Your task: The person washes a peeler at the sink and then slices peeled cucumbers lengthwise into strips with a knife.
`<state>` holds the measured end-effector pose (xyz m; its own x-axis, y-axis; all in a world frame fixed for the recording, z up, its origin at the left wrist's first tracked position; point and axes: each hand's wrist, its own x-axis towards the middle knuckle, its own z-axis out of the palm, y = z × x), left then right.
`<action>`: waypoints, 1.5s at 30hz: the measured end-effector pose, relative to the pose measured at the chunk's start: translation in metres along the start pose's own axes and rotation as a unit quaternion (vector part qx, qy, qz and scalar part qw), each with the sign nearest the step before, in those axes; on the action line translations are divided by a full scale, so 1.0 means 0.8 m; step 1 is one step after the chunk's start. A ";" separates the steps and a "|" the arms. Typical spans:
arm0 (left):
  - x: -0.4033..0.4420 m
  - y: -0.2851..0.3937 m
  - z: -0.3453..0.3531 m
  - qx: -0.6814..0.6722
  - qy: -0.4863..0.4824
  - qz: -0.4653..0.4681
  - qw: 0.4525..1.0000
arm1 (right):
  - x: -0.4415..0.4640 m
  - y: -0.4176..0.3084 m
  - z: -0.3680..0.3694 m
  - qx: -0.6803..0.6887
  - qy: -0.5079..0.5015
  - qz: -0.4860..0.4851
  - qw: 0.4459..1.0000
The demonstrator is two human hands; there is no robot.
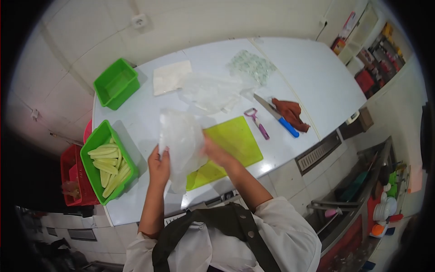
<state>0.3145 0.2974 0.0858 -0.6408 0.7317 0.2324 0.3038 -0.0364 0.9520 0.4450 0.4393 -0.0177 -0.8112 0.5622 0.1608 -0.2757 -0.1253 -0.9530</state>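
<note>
While the left hand (158, 168) pinches the bag (180, 143) at its side, the right hand (216, 153) blurs; its fingers' state cannot be told. The bag, by the board (235, 140), looks light, limp, perhaps slippery, best held by its edges.

Bench (317, 68): knife (276, 115) right of peeler (257, 123), peeler right of cutting board (233, 145); cut vegetables (107, 165) in tub (128, 181), far left.
</note>
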 end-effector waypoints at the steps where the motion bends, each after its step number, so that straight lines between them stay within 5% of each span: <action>1: 0.002 0.001 0.004 0.020 0.007 -0.016 1.000 | -0.019 -0.074 0.018 -0.138 -0.060 0.061 0.987; 4: 0.007 0.010 -0.012 0.070 0.106 -0.126 0.984 | -0.035 -0.122 -0.007 -0.258 -0.071 0.087 0.960; 5: 0.009 0.023 -0.007 0.022 0.177 -0.090 0.980 | -0.035 -0.106 -0.026 -0.253 -0.048 0.070 0.964; 9: -0.007 0.002 -0.038 0.059 0.101 -0.066 0.991 | -0.040 -0.129 -0.084 -0.087 0.031 0.084 0.992; 11: -0.012 -0.005 -0.028 0.023 0.094 -0.135 0.986 | -0.040 -0.109 -0.109 -0.075 -0.006 0.114 0.991; 16: -0.012 -0.038 -0.006 0.118 0.071 -0.265 0.954 | -0.051 -0.106 -0.122 0.118 0.127 0.184 0.968; 20: -0.044 -0.061 0.042 0.167 0.019 0.011 0.986 | -0.051 -0.092 -0.116 0.142 0.229 0.250 0.930; 21: -0.058 -0.056 0.065 0.148 -0.036 0.087 0.985 | -0.054 -0.091 -0.118 0.101 0.181 0.263 0.942; 23: -0.078 0.019 0.111 0.523 -0.119 0.007 0.844 | -0.063 -0.090 -0.127 0.020 0.078 0.285 0.955; 25: -0.087 -0.041 0.104 0.478 -0.125 0.004 0.869 | -0.075 -0.093 -0.148 -0.242 0.164 0.092 0.952; 27: -0.090 -0.082 0.094 0.380 -0.074 0.007 0.922 | -0.085 -0.071 -0.205 -0.566 0.281 -0.029 0.775; 28: -0.088 -0.071 0.092 0.338 -0.057 0.010 0.939 | -0.091 -0.102 -0.200 -0.583 0.323 0.068 0.743; 29: -0.087 -0.059 0.088 0.295 -0.041 0.013 0.955 | -0.099 -0.094 -0.212 -0.639 0.330 0.064 0.692; 32: -0.075 -0.042 0.075 0.283 -0.007 0.029 0.959 | -0.119 -0.044 -0.258 -0.593 0.250 0.062 0.763; 33: -0.069 -0.039 0.072 0.279 0.003 0.006 0.960 | -0.130 -0.050 -0.251 -0.617 0.268 0.045 0.738; 35: -0.059 -0.036 0.062 0.288 -0.034 -0.012 0.957 | -0.158 -0.053 -0.252 -0.318 0.287 0.129 0.894; 37: -0.063 0.016 0.080 0.316 -0.053 0.099 0.942 | -0.197 -0.078 -0.233 -0.003 0.281 0.119 0.952; 39: -0.071 0.033 0.090 0.298 -0.115 0.161 0.934 | -0.237 -0.103 -0.208 0.034 0.285 0.088 0.954; 42: -0.098 0.025 0.122 0.095 -0.257 0.182 0.944 | -0.310 -0.121 -0.147 0.022 0.323 0.034 0.946; 45: -0.157 0.033 0.196 -0.092 -0.480 -0.008 0.872 | -0.373 -0.125 -0.059 -0.009 0.399 0.033 0.916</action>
<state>0.5139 0.3112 0.0503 0.2697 0.9625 0.0288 0.1248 -0.0646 0.9901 0.7390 0.3228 0.0173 -0.1886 0.9736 -0.1283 -0.2250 -0.1700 -0.9594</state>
